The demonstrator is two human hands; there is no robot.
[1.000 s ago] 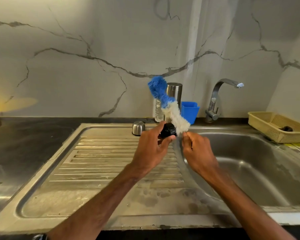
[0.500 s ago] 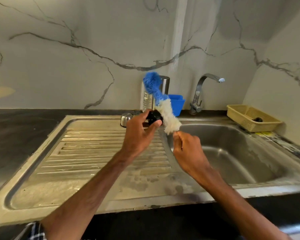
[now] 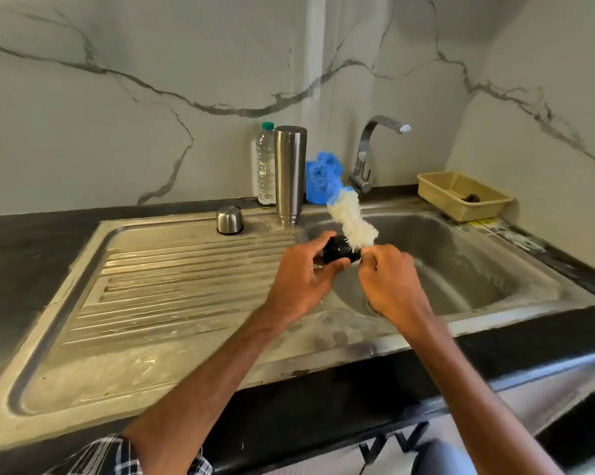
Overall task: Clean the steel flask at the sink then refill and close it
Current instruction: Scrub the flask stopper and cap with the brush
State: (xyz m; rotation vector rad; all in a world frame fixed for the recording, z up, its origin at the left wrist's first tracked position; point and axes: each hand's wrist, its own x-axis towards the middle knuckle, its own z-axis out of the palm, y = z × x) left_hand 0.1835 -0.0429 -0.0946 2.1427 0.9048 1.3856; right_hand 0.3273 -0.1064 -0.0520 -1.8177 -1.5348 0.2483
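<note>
Pinching the black stopper [image 3: 338, 253] between thumb and curled fingers, the left hand [image 3: 302, 269] holds it against the white bristles of the bottle brush [image 3: 352, 221]. The right hand [image 3: 388, 279] grips the brush's handle. The brush has swung rightward, toward the basin, so scrubbing seems ongoing. The steel flask [image 3: 290, 173] stands upright at the back rim of the sink [image 3: 152, 269], not yet refilled.
</note>
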